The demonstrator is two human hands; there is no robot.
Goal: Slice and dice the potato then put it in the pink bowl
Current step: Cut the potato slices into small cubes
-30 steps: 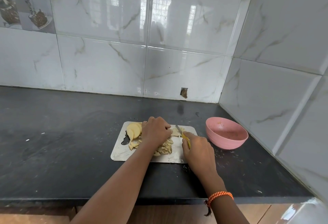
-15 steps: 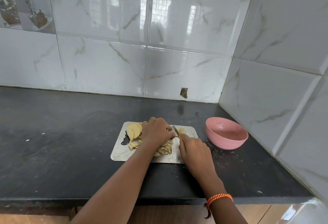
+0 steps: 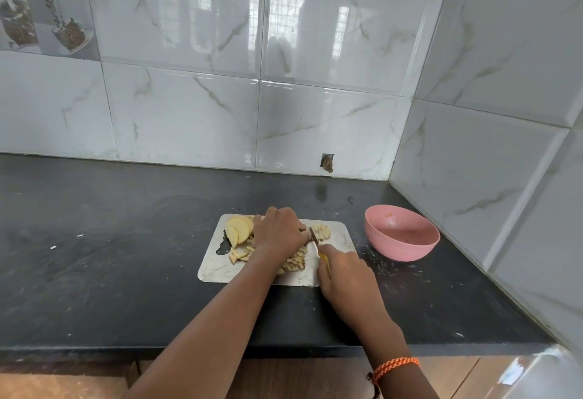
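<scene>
Black stone counter (image 3: 126, 240), dusty and speckled, in a corner of glossy white marble-look tiles (image 3: 331, 51). Flat pale board (image 3: 217, 269), rounded corners. Left hand (image 3: 279, 233) curled down over potato, what it holds is hidden. Right hand (image 3: 345, 275) grips knife (image 3: 314, 237), yellow handle. Round slices (image 3: 238, 229) at board's left, dice (image 3: 295, 263) mid-board. Pink bowl (image 3: 402, 233), smooth, right of board.

Person w/ both forearms bare, no sleeves showing. Right wrist is wearing an orange-and-white braided thread band (image 3: 396, 366), w/ a dark knotted tail hanging off its inner side. Left hand (image 3: 277, 231) & right hand (image 3: 345, 275) are going ungloved.
</scene>
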